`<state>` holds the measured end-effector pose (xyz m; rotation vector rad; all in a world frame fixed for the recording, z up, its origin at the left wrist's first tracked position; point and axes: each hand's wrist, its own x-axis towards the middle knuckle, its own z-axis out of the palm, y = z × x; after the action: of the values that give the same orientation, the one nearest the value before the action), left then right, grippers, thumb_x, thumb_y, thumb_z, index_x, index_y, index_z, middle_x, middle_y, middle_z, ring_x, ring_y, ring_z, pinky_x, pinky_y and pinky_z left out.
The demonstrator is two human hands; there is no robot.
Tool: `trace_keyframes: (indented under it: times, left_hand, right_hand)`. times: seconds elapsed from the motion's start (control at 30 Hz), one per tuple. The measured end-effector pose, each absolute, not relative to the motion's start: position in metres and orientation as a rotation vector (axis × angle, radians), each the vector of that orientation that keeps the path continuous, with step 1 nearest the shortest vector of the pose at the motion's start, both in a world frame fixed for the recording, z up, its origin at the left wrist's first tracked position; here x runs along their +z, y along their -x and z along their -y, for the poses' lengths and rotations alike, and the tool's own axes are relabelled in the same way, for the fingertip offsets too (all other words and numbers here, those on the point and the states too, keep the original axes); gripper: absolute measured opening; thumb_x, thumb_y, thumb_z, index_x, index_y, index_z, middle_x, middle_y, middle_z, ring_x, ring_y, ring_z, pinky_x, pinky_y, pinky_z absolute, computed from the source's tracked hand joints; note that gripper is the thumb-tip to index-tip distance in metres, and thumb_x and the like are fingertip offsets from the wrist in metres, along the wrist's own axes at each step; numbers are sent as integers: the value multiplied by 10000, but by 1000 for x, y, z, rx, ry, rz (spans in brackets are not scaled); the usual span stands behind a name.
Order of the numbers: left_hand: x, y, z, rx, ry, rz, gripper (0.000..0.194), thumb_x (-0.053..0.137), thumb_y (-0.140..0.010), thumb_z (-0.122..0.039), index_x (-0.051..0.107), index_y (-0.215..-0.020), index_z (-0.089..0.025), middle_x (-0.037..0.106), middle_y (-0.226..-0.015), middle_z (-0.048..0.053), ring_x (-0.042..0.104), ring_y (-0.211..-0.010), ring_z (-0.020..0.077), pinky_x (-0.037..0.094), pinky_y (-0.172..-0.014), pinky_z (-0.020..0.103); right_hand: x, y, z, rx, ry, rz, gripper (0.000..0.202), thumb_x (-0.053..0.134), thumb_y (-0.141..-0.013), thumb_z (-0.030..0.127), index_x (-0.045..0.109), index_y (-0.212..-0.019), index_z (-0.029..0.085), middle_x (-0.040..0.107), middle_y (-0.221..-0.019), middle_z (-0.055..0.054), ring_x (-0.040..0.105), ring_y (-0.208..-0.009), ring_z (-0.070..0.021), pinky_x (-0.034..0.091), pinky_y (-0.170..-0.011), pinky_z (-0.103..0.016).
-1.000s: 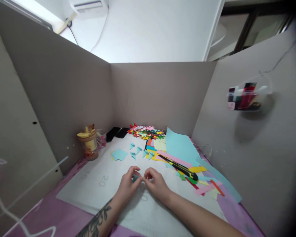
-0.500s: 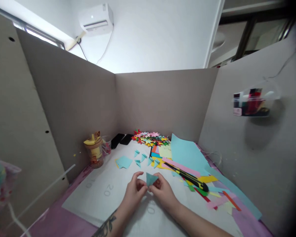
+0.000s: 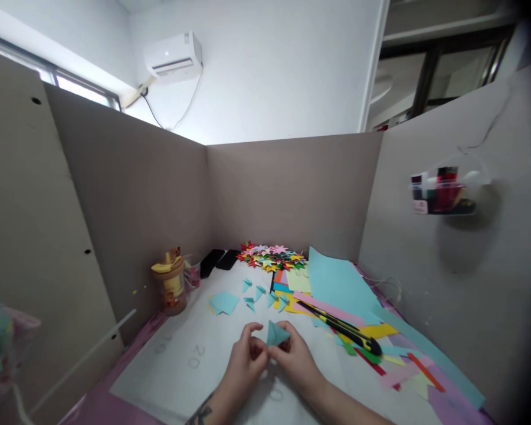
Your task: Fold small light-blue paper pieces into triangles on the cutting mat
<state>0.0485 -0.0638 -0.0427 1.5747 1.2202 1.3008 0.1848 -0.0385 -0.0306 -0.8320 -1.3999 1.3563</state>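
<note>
A small folded light-blue paper piece (image 3: 277, 333) is pinched between the thumb and fingers of my right hand (image 3: 297, 358). Beside it my left hand (image 3: 246, 361) has thumb and forefinger tips closed at the lower left corner of the paper; whether they grip it is hard to tell. Beyond my hands lie several small folded blue pieces (image 3: 260, 292) on the white sheet (image 3: 159, 369). Flat blue paper squares (image 3: 224, 302) rest left of them, a bit of yellow showing underneath.
A pile of colourful paper stars (image 3: 272, 256) lies at the back. On the right are a black-yellow cutter (image 3: 349, 333), paper strips (image 3: 407, 373) and large blue sheets (image 3: 336, 283). A brown-lidded cup (image 3: 172, 286) and black phones (image 3: 212, 263) stand or lie back left.
The view has tilted up slightly, so the table things appear lower. My hands stay close together, and the folded paper has turned a little between them.
</note>
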Motion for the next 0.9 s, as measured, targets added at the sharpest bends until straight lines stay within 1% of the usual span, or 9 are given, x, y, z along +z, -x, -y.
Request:
trace_keyframes:
  times: [0.17, 0.27, 0.37, 0.47, 0.57, 0.63, 0.7, 0.77, 0.9]
  left_hand:
    - [-41, -50, 64, 1308, -1570, -1211, 401, 553, -751, -194, 388, -1116, -164, 582, -651, -21, 516, -587, 106, 382, -570, 207]
    - [-41, -50, 64, 1314, -1575, -1215, 394, 547, -752, -193, 399, -1117, -167, 585, -660, -18, 524, -593, 108, 388, -576, 211]
    - [-42, -49, 63, 1317, -1577, -1231, 410, 548, -743, -178, 403, -1127, -174, 579, -655, -27, 520, -585, 104, 384, -570, 207]
    - [-43, -48, 63, 1306, -1549, -1251, 481, 560, -725, -163, 380, -1171, -174, 586, -680, -23, 528, -590, 104, 394, -574, 207]
    - [-42, -49, 64, 1313, -1517, -1244, 587, 571, -710, -150, 326, -1242, -176, 601, -782, 9, 572, -680, 122, 434, -613, 218]
    - [-41, -49, 65, 1317, -1522, -1239, 622, 570, -704, -135, 303, -1264, -176, 606, -827, 25, 590, -733, 135, 457, -648, 232]
    - [-40, -49, 65, 1319, -1538, -1253, 604, 566, -713, -140, 306, -1258, -169, 610, -801, 22, 591, -717, 137, 460, -649, 237]
    - [-39, -48, 65, 1319, -1547, -1276, 571, 572, -726, -167, 321, -1238, -162, 605, -736, 7, 575, -657, 130, 445, -614, 230]
    - [-38, -48, 65, 1318, -1575, -1281, 475, 566, -754, -209, 360, -1180, -157, 582, -670, -13, 535, -605, 115, 409, -590, 220]
  right_hand:
    - [-31, -184, 40, 1331, 874, 1319, 231, 592, -604, 129, 454, -782, 181, 456, -627, 60, 443, -577, -104, 360, -540, -206]
    - [-30, -185, 39, 1329, 876, 1291, 231, 601, -593, 137, 438, -748, 185, 441, -599, 67, 433, -558, -100, 351, -525, -200]
    - [-31, -187, 34, 1315, 881, 1271, 237, 621, -597, 163, 439, -746, 187, 456, -607, 61, 446, -565, -106, 359, -538, -206]
    - [-33, -191, 28, 1295, 899, 1238, 249, 636, -612, 206, 439, -763, 189, 488, -625, 46, 471, -584, -122, 375, -561, -222]
    - [-33, -192, 28, 1289, 900, 1260, 244, 636, -616, 214, 433, -751, 190, 484, -619, 47, 469, -581, -123, 369, -557, -222]
    - [-32, -191, 31, 1303, 895, 1302, 224, 623, -617, 195, 429, -729, 190, 459, -604, 58, 450, -565, -111, 354, -540, -213]
    - [-32, -188, 35, 1333, 888, 1329, 208, 608, -615, 173, 432, -726, 189, 441, -597, 66, 434, -552, -101, 340, -525, -206]
    - [-32, -186, 38, 1352, 883, 1337, 196, 597, -610, 160, 438, -722, 187, 433, -592, 70, 426, -545, -96, 332, -517, -203]
    - [-32, -185, 37, 1339, 895, 1355, 171, 580, -600, 149, 449, -705, 184, 441, -581, 69, 432, -540, -96, 331, -515, -204]
